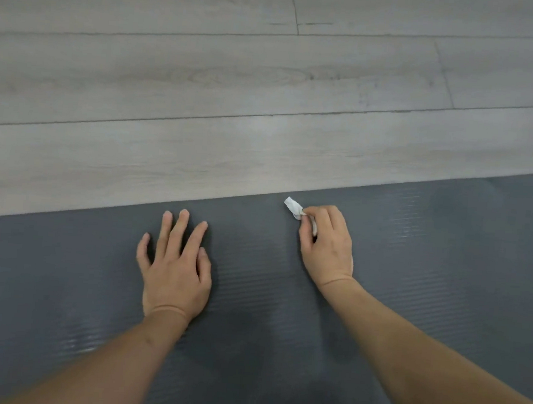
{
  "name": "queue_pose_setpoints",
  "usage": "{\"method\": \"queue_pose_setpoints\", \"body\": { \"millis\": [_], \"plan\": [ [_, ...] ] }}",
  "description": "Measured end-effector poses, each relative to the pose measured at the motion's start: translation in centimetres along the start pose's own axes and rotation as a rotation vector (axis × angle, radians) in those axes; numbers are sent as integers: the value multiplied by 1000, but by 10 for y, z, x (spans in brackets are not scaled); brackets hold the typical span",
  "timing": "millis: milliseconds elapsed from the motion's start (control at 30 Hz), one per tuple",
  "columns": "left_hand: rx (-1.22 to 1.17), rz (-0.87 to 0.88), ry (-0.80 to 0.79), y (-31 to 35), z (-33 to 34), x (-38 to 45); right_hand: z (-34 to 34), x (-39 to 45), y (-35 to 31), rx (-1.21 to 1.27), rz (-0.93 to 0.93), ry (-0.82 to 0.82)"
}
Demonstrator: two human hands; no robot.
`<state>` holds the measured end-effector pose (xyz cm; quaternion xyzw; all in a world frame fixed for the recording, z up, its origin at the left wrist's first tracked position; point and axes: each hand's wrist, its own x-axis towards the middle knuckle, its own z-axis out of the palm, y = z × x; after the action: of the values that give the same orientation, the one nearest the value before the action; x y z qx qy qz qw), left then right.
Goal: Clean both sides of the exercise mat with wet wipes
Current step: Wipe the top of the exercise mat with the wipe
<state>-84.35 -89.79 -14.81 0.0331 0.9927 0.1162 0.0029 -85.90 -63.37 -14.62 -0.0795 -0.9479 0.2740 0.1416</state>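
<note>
Grey plank floor [204,79], dark mat [412,277] – left hand [175,268] flat, right hand [327,243] pinching wipe [293,206]

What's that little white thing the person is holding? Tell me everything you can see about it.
The wet wipe is a small white piece of soft, crumpled material, bunched into a wad. The right hand pinches it in curled fingertips, so only one end pokes out toward the mat's far edge; the rest is hidden in the fingers. It sits just above or on the dark grey ribbed mat; whether it touches cannot be told. Nothing else touches it.
</note>
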Motion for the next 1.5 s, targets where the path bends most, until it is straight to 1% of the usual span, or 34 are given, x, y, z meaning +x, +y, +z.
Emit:
{"method": "queue_pose_setpoints", "body": {
  "millis": [100, 233, 333, 433, 500, 567, 833, 867, 933, 967, 1000, 1033, 1100, 1133, 1167, 1200, 1233, 1267, 1367, 1400, 1433, 1467, 1500],
  "plan": [
    [-19, 5, -2, 0, -1, 0, 1, 1, 0, -32, -19, 1],
    [-36, 23, -53, -4, -6, 0, -1, 2, -3, -62, -5, 5],
    [-56, 86, -76, -17, -19, 7, -2, 3, -7, -73, -3, -13],
    [-66, 164, -37, -49, -28, 16, -4, 2, -10, -88, 12, -8],
    [-65, 171, 9, -65, -26, 18, -3, 2, -8, -92, 10, -3],
    [-66, 179, 27, -67, -18, 17, -3, 2, -7, -91, -7, 9],
    [-67, 179, -22, -68, -15, 19, -4, 1, -15, -109, 14, -2],
    [-71, 180, -19, -68, -15, 19, -4, 0, -19, -107, 38, 19],
    [-76, 175, -18, -68, -15, 21, 4, 1, -36, -109, 181, 111],
    [-78, 170, -16, -69, -14, 22, 13, 1, -52, -114, 268, 159],
    [-79, 168, -16, -69, -13, 23, 27, -1, -73, -107, 303, 177],
    [-79, 168, -14, -70, -13, 22, 45, -6, -101, -77, 255, 150],
    [-74, 176, -6, -72, -11, 23, 75, -22, -160, -18, 37, -7],
    [-68, 181, -9, -72, -10, 23, 83, -29, -176, -18, -80, -79],
    [-61, 182, -10, -73, -10, 23, 83, -28, -175, -35, -180, -120],
    [-49, 183, -12, -73, -10, 22, 76, -21, -160, -59, -232, -124],
    [-32, 185, -16, -73, -10, 22, 62, -9, -135, -107, -219, -101],
    [-17, 189, -23, -72, -10, 21, 43, 4, -105, -162, -150, -72],
    [14, 194, -42, -72, -9, 19, -27, 38, -12, -326, 210, 83],
    [23, 196, -46, -73, -9, 20, -40, 42, 3, -340, 323, 143],
    [30, 196, -53, -73, -8, 20, -40, 45, 6, -350, 398, 199],
    [34, 197, -59, -73, -8, 20, -30, 45, -6, -350, 430, 226],
    [39, 198, -61, -73, -8, 20, -9, 42, -25, -331, 391, 228]
  ]
}}
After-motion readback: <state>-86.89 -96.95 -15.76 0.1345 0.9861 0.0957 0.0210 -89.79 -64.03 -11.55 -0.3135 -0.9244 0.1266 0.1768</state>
